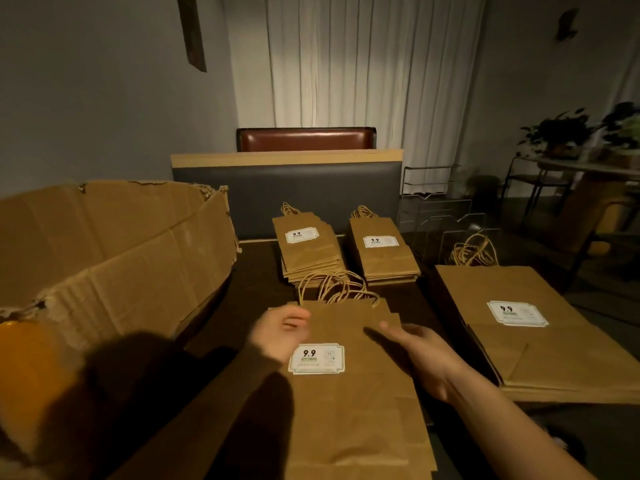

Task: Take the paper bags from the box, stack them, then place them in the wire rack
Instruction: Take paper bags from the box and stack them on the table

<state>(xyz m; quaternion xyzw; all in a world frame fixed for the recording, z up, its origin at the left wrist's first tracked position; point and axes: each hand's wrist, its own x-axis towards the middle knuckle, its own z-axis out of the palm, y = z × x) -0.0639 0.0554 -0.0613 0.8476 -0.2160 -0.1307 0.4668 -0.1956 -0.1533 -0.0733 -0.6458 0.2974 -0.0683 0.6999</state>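
A stack of paper bags (pixel 349 393) is squared between left hand (pixel 277 332) and right hand (pixel 420 351), grips seemingly apart.

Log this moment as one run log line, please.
stage: stacking | left hand: at near stack left edge | right hand: open over it | wire rack: no bags visible

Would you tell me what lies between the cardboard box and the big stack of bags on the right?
In the head view, the near stack of bags, with both hands over it.
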